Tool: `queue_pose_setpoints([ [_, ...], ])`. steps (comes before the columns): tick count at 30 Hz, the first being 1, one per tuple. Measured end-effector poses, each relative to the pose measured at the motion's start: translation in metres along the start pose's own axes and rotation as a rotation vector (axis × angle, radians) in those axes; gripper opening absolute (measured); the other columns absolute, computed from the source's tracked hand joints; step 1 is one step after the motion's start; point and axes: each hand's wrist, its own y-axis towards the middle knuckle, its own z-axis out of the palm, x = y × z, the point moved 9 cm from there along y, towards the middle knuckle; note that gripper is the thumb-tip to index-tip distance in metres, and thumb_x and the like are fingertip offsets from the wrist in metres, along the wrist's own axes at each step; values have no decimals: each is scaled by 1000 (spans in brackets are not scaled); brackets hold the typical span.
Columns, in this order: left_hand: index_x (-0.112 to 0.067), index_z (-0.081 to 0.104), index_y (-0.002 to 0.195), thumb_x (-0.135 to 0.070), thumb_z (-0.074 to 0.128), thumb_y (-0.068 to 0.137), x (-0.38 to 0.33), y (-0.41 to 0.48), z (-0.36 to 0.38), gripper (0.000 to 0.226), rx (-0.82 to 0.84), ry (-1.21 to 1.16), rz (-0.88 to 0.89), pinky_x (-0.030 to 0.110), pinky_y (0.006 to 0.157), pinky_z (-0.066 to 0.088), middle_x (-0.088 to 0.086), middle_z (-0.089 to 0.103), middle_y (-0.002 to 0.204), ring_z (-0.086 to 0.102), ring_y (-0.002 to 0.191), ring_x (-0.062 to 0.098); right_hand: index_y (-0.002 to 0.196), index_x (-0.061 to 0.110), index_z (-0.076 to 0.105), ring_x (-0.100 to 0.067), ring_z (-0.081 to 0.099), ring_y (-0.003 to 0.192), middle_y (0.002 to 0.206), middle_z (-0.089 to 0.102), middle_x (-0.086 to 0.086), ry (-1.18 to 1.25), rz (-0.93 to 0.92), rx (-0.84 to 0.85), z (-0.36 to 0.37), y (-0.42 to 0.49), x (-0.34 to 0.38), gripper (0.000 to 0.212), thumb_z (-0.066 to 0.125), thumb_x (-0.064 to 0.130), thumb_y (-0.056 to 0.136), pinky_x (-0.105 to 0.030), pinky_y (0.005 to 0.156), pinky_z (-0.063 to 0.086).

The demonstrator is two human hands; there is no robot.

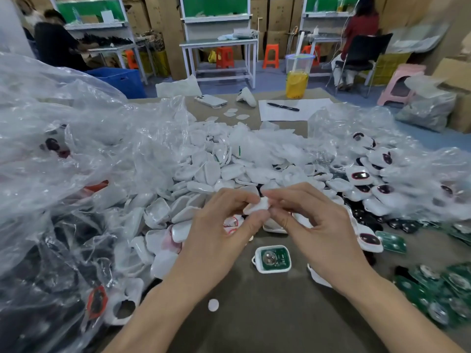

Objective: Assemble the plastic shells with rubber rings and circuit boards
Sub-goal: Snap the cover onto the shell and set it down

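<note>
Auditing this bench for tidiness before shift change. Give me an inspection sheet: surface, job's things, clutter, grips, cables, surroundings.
Surface: brown table, bare only near the front edge.
Job's things: white shell held between both hands; shell with circuit board lying in front; shell pile behind; loose circuit boards at right.
Clutter: clear plastic bags left and right; phone, pen on paper, drink cup at the far edge; small white disc.
Grips: left hand and right hand both pinch the white shell.
Cables: nothing seen on this table.
Surroundings: workbenches, orange stools, cardboard boxes, seated people.
</note>
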Motion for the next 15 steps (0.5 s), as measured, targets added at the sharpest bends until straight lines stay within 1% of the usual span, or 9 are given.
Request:
queue_pose_setpoints([
  [1, -42, 66, 101, -53, 69, 86, 3, -1, 2, 18, 9, -69, -46, 41, 93, 54, -8, 72, 108, 68, 108, 14, 112, 44, 69, -7, 67, 98, 106, 64, 17, -5, 20, -6, -1, 1, -2, 32, 73, 22, 90, -8, 84, 46],
  [2, -39, 68, 102, -52, 68, 88, 4, -2, 3, 20, 13, -128, -74, 42, 93, 56, -7, 74, 107, 70, 106, 14, 113, 47, 68, -8, 65, 97, 107, 63, 17, -10, 54, -8, -3, 2, -5, 28, 72, 31, 90, -9, 83, 45],
  [3, -34, 69, 104, -49, 66, 91, 2, -2, 3, 20, 18, -185, -85, 39, 92, 58, -5, 75, 107, 71, 104, 15, 112, 48, 68, -8, 65, 97, 108, 62, 18, -1, 97, 0, -3, 2, -9, 25, 71, 39, 89, -9, 82, 45],
  [5, -21, 70, 111, -40, 59, 98, 0, -3, 7, 25, 58, -353, -111, 32, 95, 55, 2, 75, 112, 72, 106, 21, 105, 48, 70, -4, 65, 94, 102, 67, 20, 84, 186, 24, -1, 2, -17, 17, 68, 48, 88, -10, 79, 45],
  [7, -7, 67, 115, -30, 55, 100, 1, -2, 12, 30, 104, -517, -165, 33, 97, 54, 11, 74, 115, 70, 108, 30, 95, 50, 71, 1, 66, 86, 91, 72, 20, 164, 240, 22, 0, 1, -20, 12, 65, 49, 84, -10, 75, 46],
  [8, -2, 66, 116, -26, 53, 100, 3, -2, 13, 31, 113, -557, -196, 34, 95, 55, 13, 73, 115, 70, 107, 31, 92, 52, 71, 2, 66, 82, 88, 72, 21, 169, 238, 14, -1, 1, -19, 11, 65, 48, 84, -9, 73, 46],
  [10, 1, 65, 114, -20, 49, 96, 8, 0, 15, 32, 118, -593, -255, 31, 86, 56, 13, 74, 111, 71, 101, 29, 90, 52, 71, 2, 64, 78, 85, 71, 22, 154, 220, 9, -2, 1, -17, 9, 66, 47, 84, -9, 70, 45],
  [12, 0, 66, 112, -23, 52, 95, 11, 1, 16, 32, 139, -616, -288, 31, 81, 55, 12, 73, 106, 70, 93, 27, 88, 49, 72, 2, 63, 76, 83, 70, 22, 155, 218, 12, -4, 1, -16, 8, 67, 46, 83, -9, 68, 44],
  [15, -10, 73, 103, -40, 60, 94, 10, -1, 17, 35, 189, -567, -282, 31, 79, 54, 8, 73, 96, 68, 86, 22, 89, 44, 74, 0, 62, 72, 79, 69, 20, 165, 243, 23, -4, 0, -18, 7, 70, 40, 85, -9, 63, 42],
])
